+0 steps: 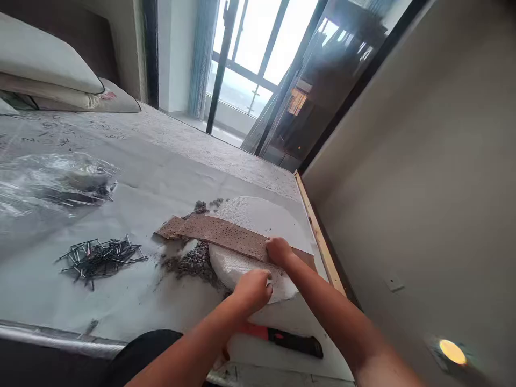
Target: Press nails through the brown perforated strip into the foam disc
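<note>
Two bare hands work over a white disc laid on a pale sheet, with a brown, dotted strip running across its top. The right hand meets the strip toward its right end, fingers curled against it; whether they grip the strip or something small cannot be told. A short stretch of the strip shows beyond that wrist, while its longer part reaches away to the left, past the disc's edge and over grey crumbs. The left hand hangs nearer the wearer, just short of the strip and in front of the disc's near side, its fingers folded in; a pale glint shows by the fingertips, but what it holds, if anything, cannot be made out.

A loose heap of nails lies to the left, well apart from both hands, with a crumpled clear bag behind it. A tool's red-and-black handle rests on the near side, below the disc. A wooden batten edges the sheet along the wall. Daylight fills the window behind.
</note>
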Tool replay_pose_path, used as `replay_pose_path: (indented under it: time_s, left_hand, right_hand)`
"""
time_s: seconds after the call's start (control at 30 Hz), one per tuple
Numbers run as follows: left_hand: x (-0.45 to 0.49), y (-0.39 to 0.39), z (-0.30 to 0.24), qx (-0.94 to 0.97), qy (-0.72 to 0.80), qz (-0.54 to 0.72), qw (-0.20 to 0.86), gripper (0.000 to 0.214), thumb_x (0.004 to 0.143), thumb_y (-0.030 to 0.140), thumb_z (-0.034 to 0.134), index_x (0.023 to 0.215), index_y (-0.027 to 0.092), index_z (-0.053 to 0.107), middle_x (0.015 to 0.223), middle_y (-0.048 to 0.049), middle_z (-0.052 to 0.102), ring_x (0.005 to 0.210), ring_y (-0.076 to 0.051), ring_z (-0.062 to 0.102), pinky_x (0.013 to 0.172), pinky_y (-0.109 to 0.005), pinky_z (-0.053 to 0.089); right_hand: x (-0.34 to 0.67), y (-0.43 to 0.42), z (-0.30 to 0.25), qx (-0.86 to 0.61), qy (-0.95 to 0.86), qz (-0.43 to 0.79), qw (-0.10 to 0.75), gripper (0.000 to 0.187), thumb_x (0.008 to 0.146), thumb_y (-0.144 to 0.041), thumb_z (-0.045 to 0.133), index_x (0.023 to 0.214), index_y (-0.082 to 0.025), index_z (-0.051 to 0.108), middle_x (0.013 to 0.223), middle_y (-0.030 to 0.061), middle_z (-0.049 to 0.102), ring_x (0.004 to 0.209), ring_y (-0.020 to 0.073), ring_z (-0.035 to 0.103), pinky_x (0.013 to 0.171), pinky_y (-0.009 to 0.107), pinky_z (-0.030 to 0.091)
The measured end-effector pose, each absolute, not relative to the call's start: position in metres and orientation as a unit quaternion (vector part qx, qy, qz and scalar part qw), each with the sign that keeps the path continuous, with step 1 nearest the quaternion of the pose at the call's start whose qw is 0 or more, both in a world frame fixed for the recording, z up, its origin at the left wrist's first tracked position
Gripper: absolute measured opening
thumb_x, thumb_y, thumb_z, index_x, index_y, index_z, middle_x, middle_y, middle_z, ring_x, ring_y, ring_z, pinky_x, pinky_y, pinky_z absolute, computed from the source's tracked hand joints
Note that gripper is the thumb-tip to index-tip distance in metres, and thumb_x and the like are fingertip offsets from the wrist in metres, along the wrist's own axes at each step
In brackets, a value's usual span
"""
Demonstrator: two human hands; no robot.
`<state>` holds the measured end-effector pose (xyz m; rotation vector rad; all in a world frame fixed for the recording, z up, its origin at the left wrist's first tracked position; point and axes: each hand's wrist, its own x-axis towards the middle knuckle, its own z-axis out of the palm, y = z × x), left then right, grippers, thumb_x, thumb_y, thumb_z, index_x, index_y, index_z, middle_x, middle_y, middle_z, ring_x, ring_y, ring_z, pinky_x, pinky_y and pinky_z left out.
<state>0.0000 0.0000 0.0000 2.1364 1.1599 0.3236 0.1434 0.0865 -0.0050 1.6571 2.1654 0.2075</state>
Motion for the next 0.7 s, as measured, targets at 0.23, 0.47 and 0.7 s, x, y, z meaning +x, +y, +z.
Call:
replay_pose_path:
  time_s: [0.23,0.47,0.7]
  left_hand:
    - [0.001,-0.005,-0.003,0.821,0.437,0.138,0.342,0.031,0.077,0.025,0.046,0.099,0.017,0.066,0.101,-0.0125,0.067,0.098,-0.027,0.059,0.085,-0.036,0.044]
    - [-0.001,-0.002,0.001,0.800,0.441,0.173,0.369,0.031,0.076,0.025,0.048,0.099,0.016,0.068,0.098,-0.0131,0.067,0.097,-0.028,0.059,0.083,-0.036,0.042]
    - [0.004,0.006,-0.002,0.699,0.453,0.272,0.482,0.032,0.067,0.013,0.053,0.095,0.015,0.068,0.064,-0.0026,0.060,0.067,-0.017,0.054,0.065,-0.026,0.039]
  right_hand:
    - [0.142,0.083,-0.010,0.597,0.775,0.064,0.197,0.029,0.077,-0.003,0.046,0.096,-0.007,0.068,0.098,0.0208,0.066,0.089,0.0243,0.065,0.074,0.029,0.047]
    - [0.149,0.090,0.005,0.628,0.761,0.042,0.160,0.028,0.082,-0.015,0.044,0.095,-0.009,0.068,0.098,0.0181,0.068,0.088,0.0220,0.064,0.073,0.026,0.045]
    - [0.152,0.097,0.029,0.642,0.759,0.019,0.108,0.026,0.076,-0.014,0.048,0.090,-0.010,0.069,0.095,0.0157,0.068,0.084,0.0199,0.063,0.069,0.025,0.042]
